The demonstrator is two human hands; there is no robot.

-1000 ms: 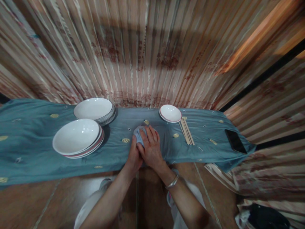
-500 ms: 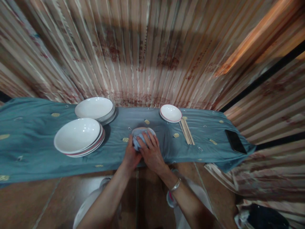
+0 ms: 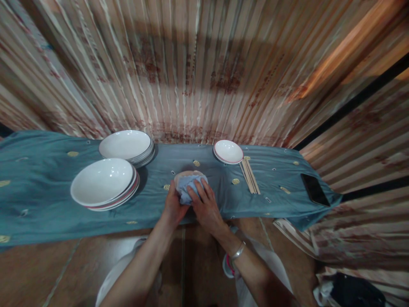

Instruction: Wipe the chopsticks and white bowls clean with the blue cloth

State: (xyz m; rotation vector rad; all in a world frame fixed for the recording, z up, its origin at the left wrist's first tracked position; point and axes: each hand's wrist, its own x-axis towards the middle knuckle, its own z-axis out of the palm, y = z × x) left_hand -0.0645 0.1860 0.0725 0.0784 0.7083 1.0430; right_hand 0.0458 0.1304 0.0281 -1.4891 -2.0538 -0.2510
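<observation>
Low over the front of the table, my left hand (image 3: 174, 205) grips the left side of a small round dish (image 3: 182, 174); only its pale far rim shows. A crumpled light-blue cloth (image 3: 184, 186) covers most of the dish. Fingers bent, my right hand (image 3: 206, 205) presses the cloth down onto it from the right. Whether the dish is a bowl or a plate is hidden by the cloth and hands.
To the left stand a stack of large white bowls (image 3: 102, 182) and a stack of white plates (image 3: 126, 145) behind it. Small red-rimmed dishes (image 3: 228, 151), wooden chopsticks (image 3: 251, 175) and a black phone (image 3: 315, 189) lie rightward on the teal tablecloth (image 3: 38, 179). A pleated curtain (image 3: 198, 85) hangs behind.
My right hand has shifted slightly down and right, so more of the blue cloth shows. My left hand keeps its hold on the dish.
</observation>
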